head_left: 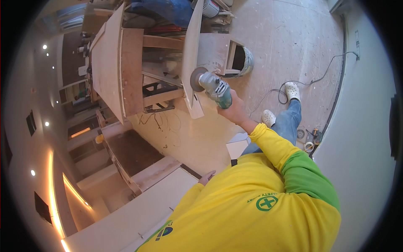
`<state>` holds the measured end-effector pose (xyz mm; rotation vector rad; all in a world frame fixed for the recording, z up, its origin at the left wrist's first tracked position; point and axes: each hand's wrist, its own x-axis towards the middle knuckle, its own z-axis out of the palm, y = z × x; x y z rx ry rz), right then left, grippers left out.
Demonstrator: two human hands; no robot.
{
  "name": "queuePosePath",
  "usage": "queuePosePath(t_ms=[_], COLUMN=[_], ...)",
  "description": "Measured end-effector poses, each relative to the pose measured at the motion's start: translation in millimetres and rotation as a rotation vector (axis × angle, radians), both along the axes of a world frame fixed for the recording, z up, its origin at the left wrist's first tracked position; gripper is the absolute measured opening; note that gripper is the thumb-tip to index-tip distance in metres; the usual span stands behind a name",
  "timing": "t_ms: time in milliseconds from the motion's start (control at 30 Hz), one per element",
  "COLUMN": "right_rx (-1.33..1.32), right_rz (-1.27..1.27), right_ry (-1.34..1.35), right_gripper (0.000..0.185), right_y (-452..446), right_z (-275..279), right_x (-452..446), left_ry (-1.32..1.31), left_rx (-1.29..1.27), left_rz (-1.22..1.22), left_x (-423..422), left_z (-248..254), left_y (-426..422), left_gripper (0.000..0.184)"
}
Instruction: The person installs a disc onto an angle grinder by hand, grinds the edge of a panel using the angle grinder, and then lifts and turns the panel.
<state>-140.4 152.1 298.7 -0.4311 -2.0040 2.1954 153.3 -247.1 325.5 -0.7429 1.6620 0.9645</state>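
My right hand (pixel 233 108) is wrapped round the green body of an angle grinder (pixel 216 89). Its round disc (pixel 197 79) is at the edge of an upright white panel (pixel 192 50); whether they touch I cannot tell. The panel forms one side of a wooden frame structure (pixel 132 71) with a larger white board (pixel 108 63) on its other side. Low beside my body, my left hand (pixel 207 177) shows only in part, its fingers loosely stretched and nothing visible in them.
A cable (pixel 323 75) runs over the dusty floor (pixel 289 38) past my shoes to the wall. A bucket (pixel 247 62) stands beside a pale box (pixel 212 46). Power tools (pixel 316 136) and a tape roll (pixel 309 146) lie by the wall. Loose wires (pixel 157 122) hang near the frame.
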Motion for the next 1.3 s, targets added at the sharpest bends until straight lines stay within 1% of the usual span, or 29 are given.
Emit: queuePosePath(t_ms=[133,200,233,300,333,400,433,467,533,600,633,700,733,800,833,900,933,1000,1067,1133,1200,1233,1300], right_rx=[-0.015,0.024,0.027,0.024,0.026,0.027,0.028,0.026,0.024,-0.015,-0.016,-0.075,-0.076,-0.14,-0.144,-0.307,-0.303,-0.497,-0.636,-0.698,-0.77,-0.809,-0.864], right_rz=[0.013,-0.007,-0.006,-0.017,-0.015,-0.03,-0.028,-0.058,-0.088,-0.045,-0.044,-0.089,-0.086,-0.074,-0.065,-0.064,-0.049,-0.114,-0.071,-0.016,-0.024,-0.02,-0.017], right_ry=[-0.081,-0.124,-0.123,-0.103,-0.101,-0.083,-0.083,-0.047,-0.01,-0.09,-0.092,-0.008,-0.01,-0.006,-0.008,-0.069,-0.07,-0.128,-0.198,-0.248,-0.323,-0.381,-0.456], right_gripper=[0.069,0.07,0.07,0.071,0.071,0.07,0.07,0.07,0.071,0.071,0.071,0.07,0.07,0.067,0.067,0.062,0.062,0.054,0.044,0.037,0.03,0.027,0.024], right_y=[30,47,57,75,83,97,104,111,127,144,150,165,172,184,190,205,211,221,234,243,248,250,253], right_z=[9,8,7,6,3,-3,-5,-8,-12,-16,-18,-25,-29,-44,-41,-35,-31,-26,-21,-33,-31,-29,-28], right_x=[-39,-63,-75,-101,-115,-139,-152,-164,-189,-213,-223,-247,-259,-281,-283,-288,-284,-268,-240,-209,-173,-155,-125], left_ry=[-0.047,0.002,0.003,0.072,0.074,-0.039,-0.039,0.271,0.583,-0.07,-0.072,-0.058,-0.06,-0.047,-0.048,0.058,0.059,0.054,0.043,0.057,0.141,0.276,0.361], left_rx=[0.005,-0.045,-0.042,-0.134,-0.133,-0.08,-0.08,0.059,0.198,-0.03,-0.031,0.049,0.048,-0.034,-0.037,-0.113,-0.11,-0.11,-0.11,-0.114,-0.112,-0.1,-0.13], left_rz=[0.044,-0.086,-0.084,-0.327,-0.324,-0.109,-0.107,-0.324,-0.537,-0.041,-0.039,0.043,0.046,0.085,0.094,0.01,0.025,0.045,0.034,0.016,0.0,-0.007,-0.08], left_x=[-1,-4,-7,-10,-9,-1,3,7,-6,-17,-22,-30,-32,-41,-42,-43,-41,-48,-61,-77,-102,-123,-192], left_z=[2,6,5,4,-1,-12,-14,-15,-10,-2,1,4,5,12,13,13,13,11,4,-7,-13,-10,31], left_y=[6,19,24,32,32,28,30,33,51,69,75,91,97,119,125,138,143,155,167,185,215,238,308], left_gripper=[0.07,0.071,0.071,0.073,0.073,0.073,0.073,0.073,0.073,0.07,0.07,0.068,0.068,0.065,0.065,0.062,0.062,0.062,0.064,0.065,0.067,0.068,0.072])
